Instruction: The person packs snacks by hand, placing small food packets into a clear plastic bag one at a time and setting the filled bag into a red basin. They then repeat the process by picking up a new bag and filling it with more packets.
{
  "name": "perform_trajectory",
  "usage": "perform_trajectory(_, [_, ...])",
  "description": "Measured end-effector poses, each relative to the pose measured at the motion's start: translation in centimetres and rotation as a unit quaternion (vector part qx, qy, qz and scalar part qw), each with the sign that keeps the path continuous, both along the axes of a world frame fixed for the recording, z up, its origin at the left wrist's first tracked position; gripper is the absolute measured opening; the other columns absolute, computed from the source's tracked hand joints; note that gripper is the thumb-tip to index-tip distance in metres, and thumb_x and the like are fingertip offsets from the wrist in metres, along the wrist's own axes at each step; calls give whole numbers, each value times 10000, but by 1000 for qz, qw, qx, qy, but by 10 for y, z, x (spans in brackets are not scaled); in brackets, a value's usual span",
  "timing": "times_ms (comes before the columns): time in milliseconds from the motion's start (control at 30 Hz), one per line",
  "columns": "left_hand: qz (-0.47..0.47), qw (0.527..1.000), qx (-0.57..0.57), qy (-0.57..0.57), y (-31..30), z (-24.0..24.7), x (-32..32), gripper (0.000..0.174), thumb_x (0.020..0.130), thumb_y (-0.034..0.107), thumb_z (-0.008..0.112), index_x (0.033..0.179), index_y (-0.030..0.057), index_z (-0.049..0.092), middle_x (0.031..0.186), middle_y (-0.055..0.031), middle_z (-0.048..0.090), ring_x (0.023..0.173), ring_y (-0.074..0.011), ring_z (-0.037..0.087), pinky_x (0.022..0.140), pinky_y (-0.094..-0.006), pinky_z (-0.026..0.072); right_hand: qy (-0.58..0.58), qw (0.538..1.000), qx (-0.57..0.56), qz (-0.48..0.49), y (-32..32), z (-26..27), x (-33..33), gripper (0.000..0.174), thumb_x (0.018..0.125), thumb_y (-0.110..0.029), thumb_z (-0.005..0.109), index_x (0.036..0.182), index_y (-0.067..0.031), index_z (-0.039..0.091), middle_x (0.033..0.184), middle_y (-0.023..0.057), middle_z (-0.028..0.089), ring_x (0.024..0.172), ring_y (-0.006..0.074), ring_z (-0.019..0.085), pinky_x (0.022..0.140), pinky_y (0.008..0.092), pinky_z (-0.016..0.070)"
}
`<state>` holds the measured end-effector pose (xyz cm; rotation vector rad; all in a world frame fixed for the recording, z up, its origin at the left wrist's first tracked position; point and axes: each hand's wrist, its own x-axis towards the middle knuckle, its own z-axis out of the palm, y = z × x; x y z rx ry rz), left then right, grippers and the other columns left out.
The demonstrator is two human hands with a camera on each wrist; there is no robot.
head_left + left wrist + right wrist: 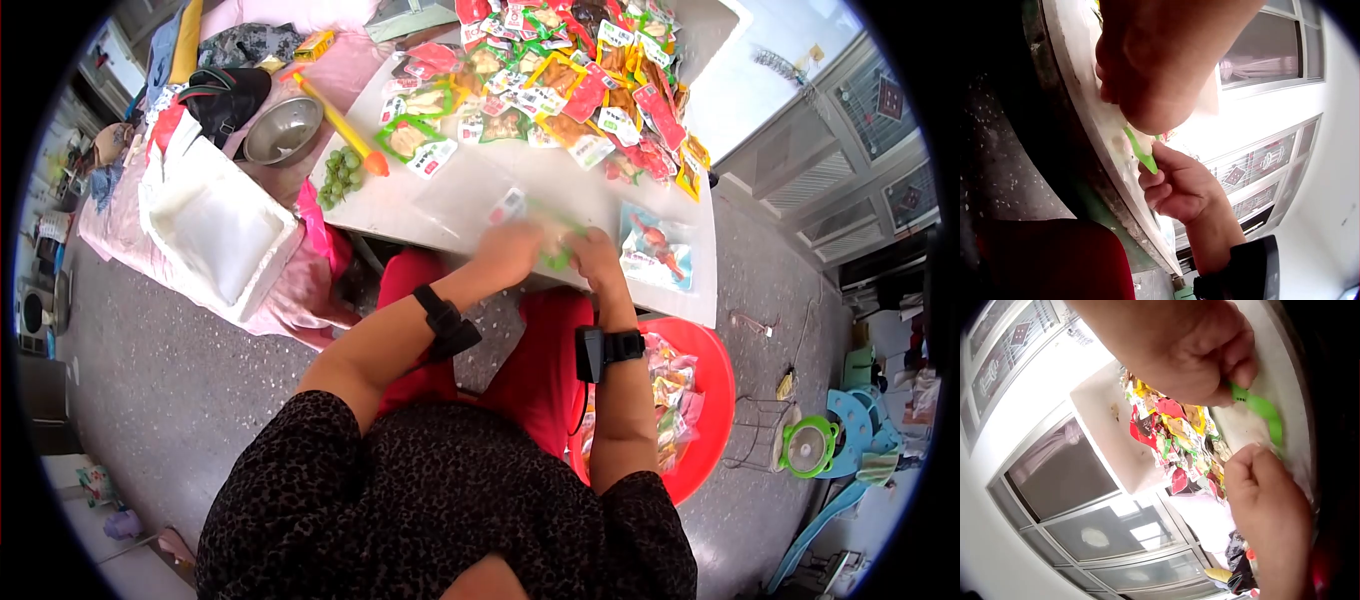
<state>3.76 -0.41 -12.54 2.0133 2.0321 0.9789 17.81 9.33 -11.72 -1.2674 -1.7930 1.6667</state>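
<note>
Both hands are close together over the near edge of the table. The left hand [510, 252] is curled, its fingertips on a small green-edged snack packet [553, 258]. The right hand [597, 258] pinches the packet's other end; its thumb and fingers show on the green edge [1141, 153] in the left wrist view. The right wrist view shows the packet's green strip [1266, 415] running between the two hands. Motion blurs the packet and left hand in the head view. Right of the hands lies a blue-and-white packet [655, 247] with a reddish picture.
Colourful snack packets [560, 80] are heaped at the table's far side. Left are green grapes [341, 178], a yellow-orange stick [340, 122], a metal bowl [283, 132] and a white foam box [225, 240]. Beside the right leg, a red basin [712, 385] holds more packets.
</note>
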Motion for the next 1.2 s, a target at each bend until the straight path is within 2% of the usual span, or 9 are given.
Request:
perform_trajectory(167, [-4, 1000, -4, 8, -1, 4, 3, 91, 705, 124, 445, 744, 83, 516, 728, -115, 535, 704, -305, 511, 585, -412, 397, 70, 991, -112, 23, -1, 2, -8, 93, 737, -107, 504, 721, -18, 482, 562, 49, 496, 418, 92, 454, 358, 196, 344])
perform_trajectory(267, [-22, 999, 29, -17, 3, -4, 3, 92, 701, 118, 445, 733, 81, 522, 728, -114, 538, 701, -304, 512, 584, -404, 395, 154, 974, -151, -67, -14, 1, -28, 52, 733, -65, 483, 730, -14, 488, 604, 62, 518, 465, 112, 495, 400, 213, 395])
perform_trajectory(467, [-43, 998, 14, -41, 7, -8, -2, 111, 726, 156, 448, 727, 49, 479, 731, -142, 515, 692, -332, 497, 587, -422, 389, 129, 991, 0, -18, -6, -28, -36, 58, 729, -33, 452, 750, -6, 499, 676, 51, 500, 589, 135, 492, 492, 236, 401])
perform_trajectory(600, [-61, 995, 21, -72, 7, 6, -7, 131, 736, 174, 450, 729, 46, 478, 732, -143, 511, 696, -326, 497, 584, -422, 388, 298, 942, -120, -101, -11, -34, -37, 84, 730, -48, 487, 802, -10, 509, 725, 39, 505, 636, 124, 487, 546, 232, 403])
perform_trajectory(700, [-34, 998, 51, -9, 16, 22, -34, 136, 734, 184, 457, 732, 51, 486, 729, -132, 514, 717, -313, 500, 601, -412, 398, 282, 939, 8, -196, -16, -31, -28, 154, 745, -12, 461, 898, -2, 475, 756, 59, 514, 669, 124, 507, 560, 235, 432])
perform_trajectory(800, [98, 993, 2, 68, 34, 16, -81, 193, 698, 226, 501, 812, 72, 519, 814, -113, 526, 789, -283, 504, 663, -389, 409, 211, 945, 125, -217, -19, -33, -22, 162, 747, -19, 471, 908, -3, 480, 782, 51, 518, 713, 114, 505, 588, 219, 424])
perform_trajectory(900, [214, 957, -92, 170, 42, 27, -119, 334, 669, 266, 532, 950, 86, 521, 953, -122, 509, 913, -281, 471, 760, -398, 382, 174, 949, 171, -201, -15, -51, -17, 175, 739, -8, 477, 913, 5, 483, 806, 60, 523, 725, 111, 505, 602, 206, 416])
perform_trajectory(1000, [305, 923, -169, 165, 44, 24, -140, 343, 684, 254, 502, 983, 85, 498, 1043, -135, 466, 1016, -324, 412, 811, -389, 375, 182, 944, 191, -198, -16, -52, -16, 179, 731, 0, 476, 909, 15, 487, 819, 70, 528, 720, 111, 505, 616, 203, 412])
perform_trajectory(1200, [253, 933, -225, 121, 42, 23, -160, 315, 713, 214, 455, 980, 51, 496, 1099, -181, 440, 1013, -340, 436, 799, -388, 394, 168, 943, 220, -186, -19, -45, -16, 175, 721, 14, 461, 894, 27, 491, 817, 76, 530, 730, 116, 513, 639, 209, 414])
